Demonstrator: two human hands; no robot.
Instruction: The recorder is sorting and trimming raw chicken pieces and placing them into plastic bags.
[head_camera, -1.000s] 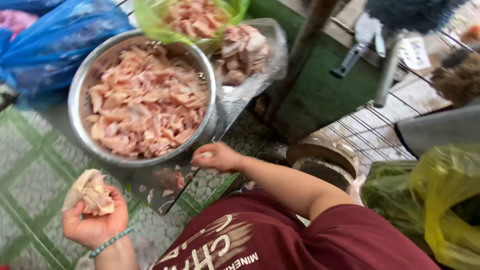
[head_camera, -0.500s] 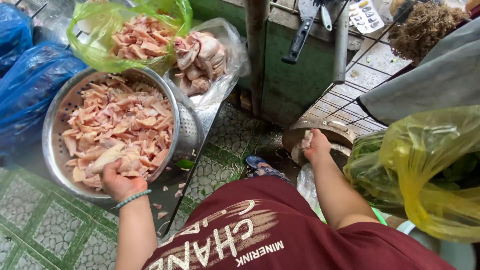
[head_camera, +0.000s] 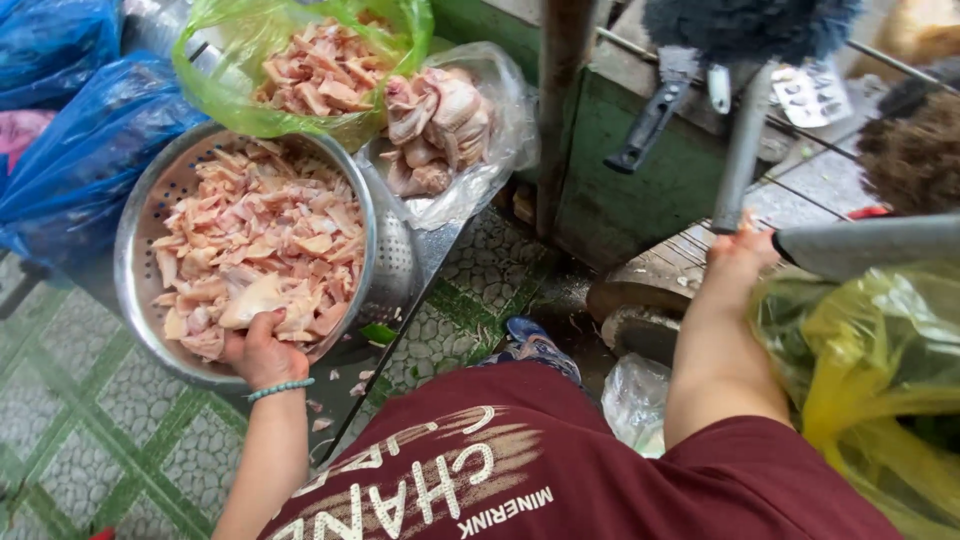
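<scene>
I am pressing my left hand (head_camera: 262, 352) closed on a meat piece (head_camera: 255, 298) at the colander (head_camera: 140, 240) near rim; my right hand (head_camera: 742, 250) is reaching the grey handle (head_camera: 745, 150), and its grip I cannot tell.

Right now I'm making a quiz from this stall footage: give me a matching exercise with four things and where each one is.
Things:
1. left hand
2. right hand
3. green bag of cut meat
4. blue bags

Places:
A. far left, beside the colander
B. at the colander's near rim, on the meat
C. behind the colander
D. at the grey metal handle

Pairs: 1-B, 2-D, 3-C, 4-A
</scene>
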